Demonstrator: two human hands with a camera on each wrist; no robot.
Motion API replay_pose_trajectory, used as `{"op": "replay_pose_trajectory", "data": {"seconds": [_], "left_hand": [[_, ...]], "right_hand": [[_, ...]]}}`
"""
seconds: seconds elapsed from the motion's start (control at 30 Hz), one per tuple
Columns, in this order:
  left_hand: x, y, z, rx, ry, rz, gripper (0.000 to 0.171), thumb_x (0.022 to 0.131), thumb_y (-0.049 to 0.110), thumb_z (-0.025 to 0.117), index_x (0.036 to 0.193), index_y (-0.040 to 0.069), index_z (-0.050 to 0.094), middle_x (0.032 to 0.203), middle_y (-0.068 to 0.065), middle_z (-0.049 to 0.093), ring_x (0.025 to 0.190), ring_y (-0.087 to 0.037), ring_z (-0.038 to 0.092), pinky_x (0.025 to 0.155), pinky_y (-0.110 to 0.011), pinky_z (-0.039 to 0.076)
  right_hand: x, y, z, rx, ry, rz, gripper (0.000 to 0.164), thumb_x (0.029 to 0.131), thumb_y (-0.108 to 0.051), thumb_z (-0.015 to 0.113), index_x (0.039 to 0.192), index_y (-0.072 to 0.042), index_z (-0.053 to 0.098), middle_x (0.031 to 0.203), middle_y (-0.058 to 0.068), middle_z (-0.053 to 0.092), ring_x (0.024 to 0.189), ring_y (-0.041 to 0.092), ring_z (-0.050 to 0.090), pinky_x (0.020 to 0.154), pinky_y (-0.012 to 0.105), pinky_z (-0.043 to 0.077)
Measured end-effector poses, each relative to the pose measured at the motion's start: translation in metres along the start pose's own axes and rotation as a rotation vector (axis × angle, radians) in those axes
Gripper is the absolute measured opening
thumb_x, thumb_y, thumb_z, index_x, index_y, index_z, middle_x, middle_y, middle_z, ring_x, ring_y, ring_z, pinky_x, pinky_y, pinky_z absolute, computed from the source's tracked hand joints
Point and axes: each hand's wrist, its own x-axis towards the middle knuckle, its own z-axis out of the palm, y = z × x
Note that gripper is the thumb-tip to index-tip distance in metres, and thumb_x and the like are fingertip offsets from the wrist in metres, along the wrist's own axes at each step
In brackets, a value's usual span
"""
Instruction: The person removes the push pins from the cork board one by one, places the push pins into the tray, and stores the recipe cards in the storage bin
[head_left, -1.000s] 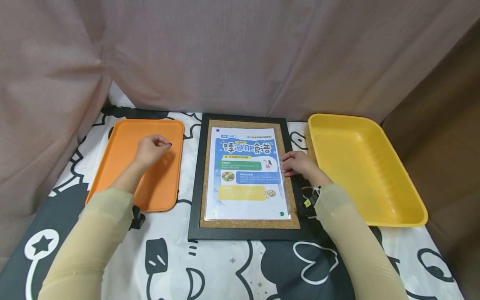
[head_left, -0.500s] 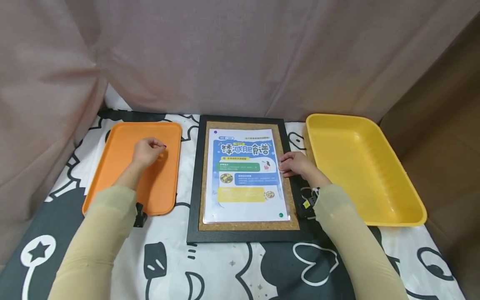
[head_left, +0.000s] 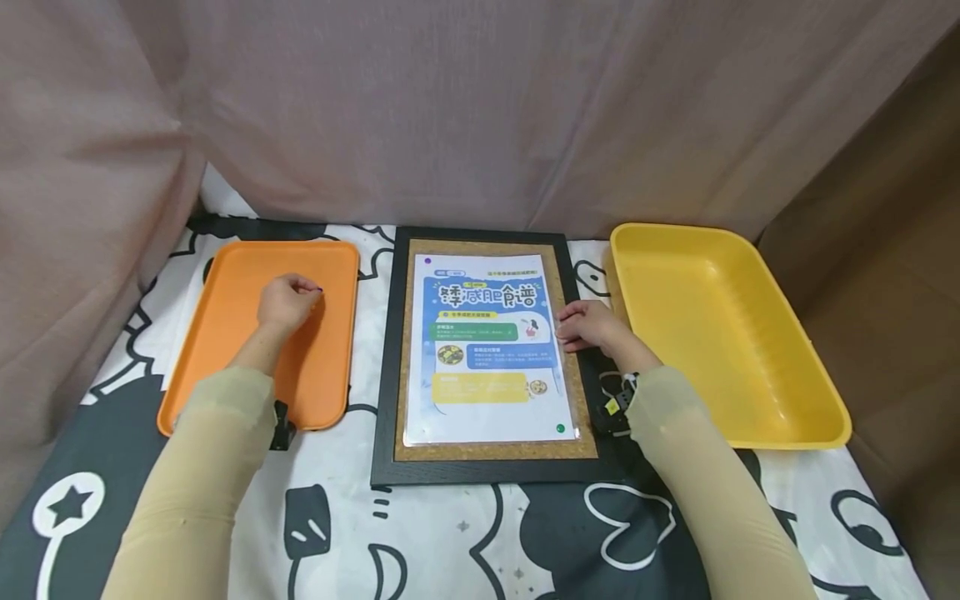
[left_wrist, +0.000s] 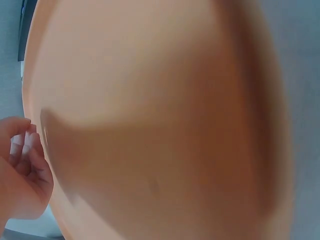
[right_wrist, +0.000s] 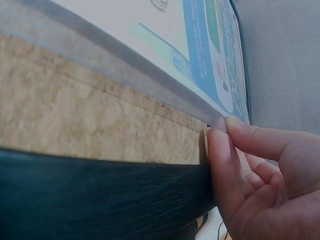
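My left hand [head_left: 285, 304] is over the orange tray [head_left: 243, 279], its thumb and index finger pinching a small blue pushpin [head_left: 321, 289] that shows as a dot at the fingertips. In the left wrist view the fingers hide the pin. A laminated poster [head_left: 480, 421] with a blue heading lies on the black-framed cork board [head_left: 498, 452]. One purple pushpin [head_left: 427, 261] is in its top left corner, one green pushpin [head_left: 560, 428] in its bottom right. Between thumb and index finger, my right hand [right_wrist: 265, 175] pinches the poster's right edge, raised a little off the cork.
A deep yellow tray [head_left: 720, 333] stands right of the board, behind my right forearm. The patterned cloth [head_left: 450, 542] covers the table. Grey-brown curtains [head_left: 420, 108] close off the back and sides.
The left hand, with the pushpin, has shifted slightly left over the orange tray. The right hand keeps its pinch on the poster's edge. The head view has turned a little.
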Motion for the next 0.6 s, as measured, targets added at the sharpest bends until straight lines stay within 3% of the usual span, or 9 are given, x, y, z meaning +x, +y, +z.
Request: {"op": "replay_pose_trajectory", "data": {"seconds": [0.6], "left_hand": [[0.0017,-0.0047,0.0045,0.035,0.028,-0.036,0.025,0.095,0.021,0.051,0.106,0.0,0.059,0.1,-0.016,0.056,0.086,-0.027,0.049,0.071,-0.03,0.041]], "right_hand": [[-0.0009,-0.0002,0.0014,-0.002,0.002,-0.013,0.033,0.092,-0.007,0.056,0.123,0.0,0.049,0.113,0.019,0.058,0.078,0.016,0.061,0.07,0.024,0.055]]}}
